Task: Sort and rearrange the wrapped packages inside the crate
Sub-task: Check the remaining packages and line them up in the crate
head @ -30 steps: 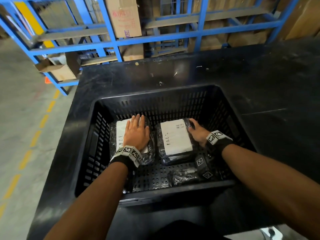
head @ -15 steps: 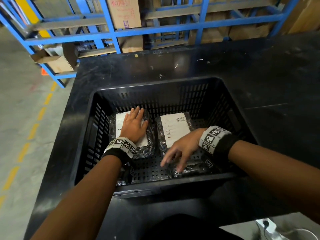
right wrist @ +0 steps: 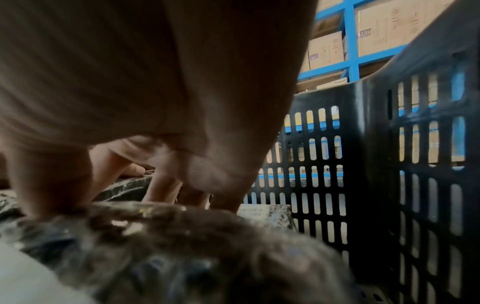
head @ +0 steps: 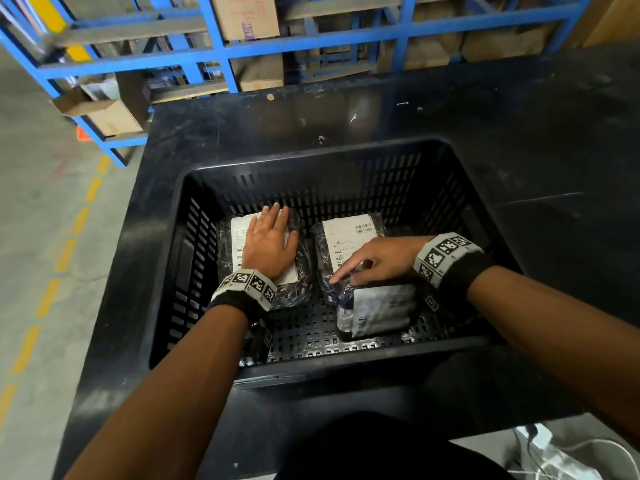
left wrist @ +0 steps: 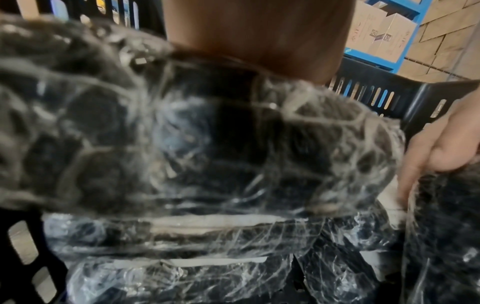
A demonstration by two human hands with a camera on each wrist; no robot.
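Observation:
A black slotted crate stands on a black table. Two plastic-wrapped dark packages with white labels lie side by side at its back. My left hand rests flat, fingers straight, on the left package, which fills the left wrist view. The right package lies label up. In front of it a third wrapped package stands tipped on its long edge, pale label towards me. My right hand grips its top edge, fingers curled over the far side.
The crate walls rise close on the right. Blue steel shelving with cardboard boxes runs behind the table. An open carton sits on a low shelf. Concrete floor with a yellow dashed line lies left.
My right hand left the side of the right package, came forward to the third package at the crate's front and tipped it up onto its edge. The left hand stayed put.

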